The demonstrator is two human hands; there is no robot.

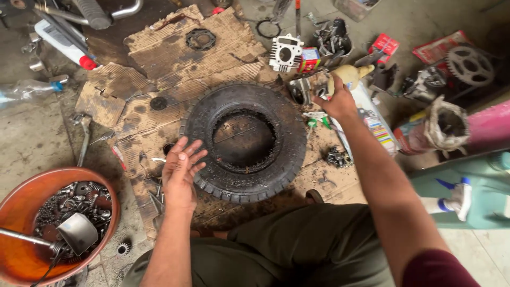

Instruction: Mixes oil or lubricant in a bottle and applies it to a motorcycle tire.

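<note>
A small black rubber tyre (245, 142) lies flat on oil-stained cardboard (175, 53) in front of me. My left hand (181, 169) rests at the tyre's left edge, palm up with fingers apart, holding nothing. My right hand (337, 100) reaches to the right past the tyre, among metal parts. It touches a cream-coloured glove or rag (350, 74), and whether it grips it is hidden by the back of the hand. A silver engine cylinder (285, 52) stands beyond the tyre.
An orange bowl (21, 202) of bolts and small parts sits at lower left. A sprocket (469, 65), red boxes (383, 44), a cloth sack (445, 125) and a spray bottle (456, 197) crowd the right side. A wrench (83, 139) lies on the left.
</note>
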